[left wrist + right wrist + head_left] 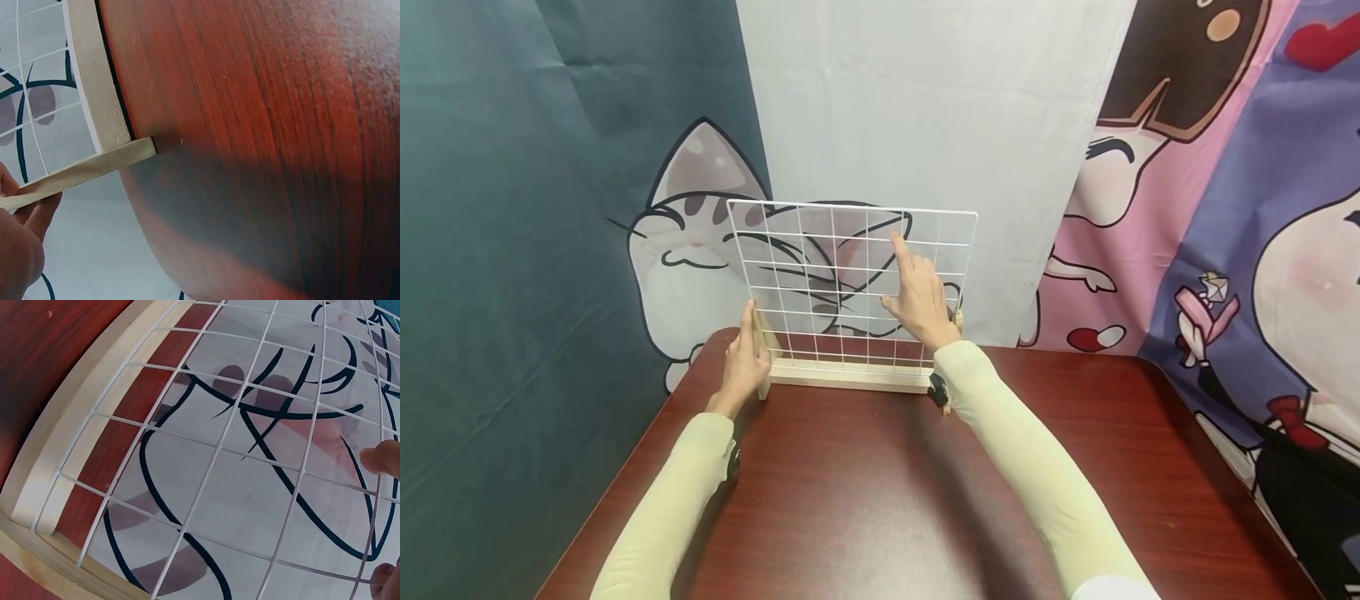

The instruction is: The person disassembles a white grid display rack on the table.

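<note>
A white wire grid panel (850, 207) stands upright in a pale wooden stand with a bottom crossbar (850, 376). My left hand (745, 362) pinches the stand's left wooden side piece (94, 167), thumb on one face and fingers on the other. At the grid's right part is my right hand (919, 298), index finger stretched upward over the wires. In the right wrist view its thumb (382, 457) lies right at a wire, with a fingertip (385, 579) lower down. The stand's right side piece (957, 320) is mostly hidden behind the right hand and forearm.
The stand rests toward the far side of a reddish-brown wooden table (850, 483). Behind it hangs a backdrop cloth (925, 100) with cartoon figures, which continues along the left and right sides. Each wrist carries a small dark device (937, 389).
</note>
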The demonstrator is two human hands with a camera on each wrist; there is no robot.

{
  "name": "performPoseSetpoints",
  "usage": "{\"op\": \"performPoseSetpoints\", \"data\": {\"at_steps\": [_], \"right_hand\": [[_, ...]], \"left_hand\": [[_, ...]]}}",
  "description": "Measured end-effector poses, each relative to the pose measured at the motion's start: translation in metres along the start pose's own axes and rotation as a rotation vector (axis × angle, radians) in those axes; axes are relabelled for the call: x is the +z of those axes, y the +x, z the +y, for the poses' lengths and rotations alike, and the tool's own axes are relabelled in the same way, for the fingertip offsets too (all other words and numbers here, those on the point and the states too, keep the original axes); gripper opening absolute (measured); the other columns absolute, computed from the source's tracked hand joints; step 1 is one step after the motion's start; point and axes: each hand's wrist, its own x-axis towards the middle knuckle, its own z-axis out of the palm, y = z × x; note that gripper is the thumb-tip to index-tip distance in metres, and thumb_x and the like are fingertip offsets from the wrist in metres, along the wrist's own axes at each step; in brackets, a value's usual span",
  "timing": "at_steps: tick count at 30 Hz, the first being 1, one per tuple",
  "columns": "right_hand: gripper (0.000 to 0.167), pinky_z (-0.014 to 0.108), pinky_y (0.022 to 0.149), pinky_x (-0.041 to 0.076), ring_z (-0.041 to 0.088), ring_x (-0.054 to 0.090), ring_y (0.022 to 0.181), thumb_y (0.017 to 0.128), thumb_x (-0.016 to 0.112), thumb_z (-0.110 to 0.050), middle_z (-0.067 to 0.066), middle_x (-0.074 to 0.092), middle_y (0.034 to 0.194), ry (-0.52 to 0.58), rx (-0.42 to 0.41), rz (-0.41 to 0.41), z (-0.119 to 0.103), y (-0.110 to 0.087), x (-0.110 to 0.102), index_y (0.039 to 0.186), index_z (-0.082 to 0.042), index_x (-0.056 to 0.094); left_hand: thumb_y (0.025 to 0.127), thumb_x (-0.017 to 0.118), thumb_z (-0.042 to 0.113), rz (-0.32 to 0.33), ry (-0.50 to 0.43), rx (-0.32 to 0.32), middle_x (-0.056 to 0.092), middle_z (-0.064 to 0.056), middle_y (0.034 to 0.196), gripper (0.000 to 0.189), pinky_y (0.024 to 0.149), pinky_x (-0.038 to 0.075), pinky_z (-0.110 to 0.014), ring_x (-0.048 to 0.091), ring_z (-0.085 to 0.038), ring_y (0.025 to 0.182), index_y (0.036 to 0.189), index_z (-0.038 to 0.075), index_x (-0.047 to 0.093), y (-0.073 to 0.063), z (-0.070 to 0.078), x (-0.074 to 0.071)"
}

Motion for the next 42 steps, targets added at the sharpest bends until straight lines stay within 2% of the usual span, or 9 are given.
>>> {"op": "performPoseSetpoints", "data": {"at_steps": [7, 14, 24, 31, 37, 42], "right_hand": [[0.11, 0.034, 0.065, 0.044, 0.023, 0.047, 0.077, 0.069, 0.09, -0.021, 0.01, 0.058, 0.088, -0.004, -0.005, 0.002, 0.0, 0.001, -0.002, 0.155, -0.017, 0.022], [0.109, 0.035, 0.067, 0.044, 0.024, 0.048, 0.078, 0.069, 0.09, -0.02, 0.011, 0.059, 0.09, 0.015, -0.002, -0.002, 0.0, 0.0, -0.002, 0.155, -0.017, 0.023], [0.11, 0.034, 0.066, 0.043, 0.023, 0.046, 0.078, 0.07, 0.09, -0.021, 0.009, 0.057, 0.088, 0.018, 0.0, 0.001, 0.0, 0.002, -0.002, 0.156, -0.019, 0.022], [0.109, 0.035, 0.064, 0.043, 0.024, 0.048, 0.077, 0.07, 0.09, -0.021, 0.009, 0.058, 0.088, 0.01, 0.004, 0.007, 0.004, -0.001, -0.001, 0.155, -0.019, 0.023], [0.108, 0.036, 0.067, 0.044, 0.024, 0.047, 0.079, 0.071, 0.089, -0.021, 0.01, 0.058, 0.089, 0.0, 0.033, 0.003, 0.0, 0.009, -0.016, 0.156, -0.019, 0.022], [0.107, 0.037, 0.067, 0.046, 0.026, 0.048, 0.081, 0.072, 0.088, -0.021, 0.011, 0.058, 0.09, -0.015, 0.017, 0.019, -0.009, 0.023, -0.032, 0.156, -0.019, 0.022]], "left_hand": [[0.075, 0.053, -0.013, -0.013, 0.0, -0.027, 0.056, -0.039, 0.127, 0.103, 0.078, 0.052, -0.063, 0.061, -0.056, 0.099, 0.159, 0.03, 0.012, 0.003, 0.0, 0.0], [0.075, 0.054, -0.013, -0.026, 0.007, -0.05, 0.055, -0.039, 0.128, 0.104, 0.079, 0.052, -0.063, 0.061, -0.056, 0.102, 0.159, 0.029, 0.011, 0.001, 0.001, 0.0], [0.075, 0.053, -0.015, 0.005, 0.001, -0.036, 0.054, -0.036, 0.132, 0.104, 0.079, 0.051, -0.063, 0.06, -0.055, 0.099, 0.16, 0.028, 0.012, 0.002, 0.004, 0.002], [0.075, 0.054, -0.015, -0.001, 0.009, -0.04, 0.055, -0.035, 0.13, 0.104, 0.079, 0.051, -0.063, 0.06, -0.055, 0.098, 0.16, 0.029, 0.012, 0.0, 0.005, 0.005], [0.074, 0.053, -0.014, -0.01, 0.01, -0.025, 0.054, -0.036, 0.132, 0.104, 0.08, 0.051, -0.064, 0.06, -0.056, 0.1, 0.16, 0.027, 0.011, 0.002, 0.007, 0.006], [0.073, 0.053, -0.015, -0.012, 0.027, -0.063, 0.054, -0.034, 0.135, 0.107, 0.077, 0.052, -0.063, 0.061, -0.056, 0.096, 0.16, 0.028, 0.01, 0.003, 0.007, 0.005]]}}
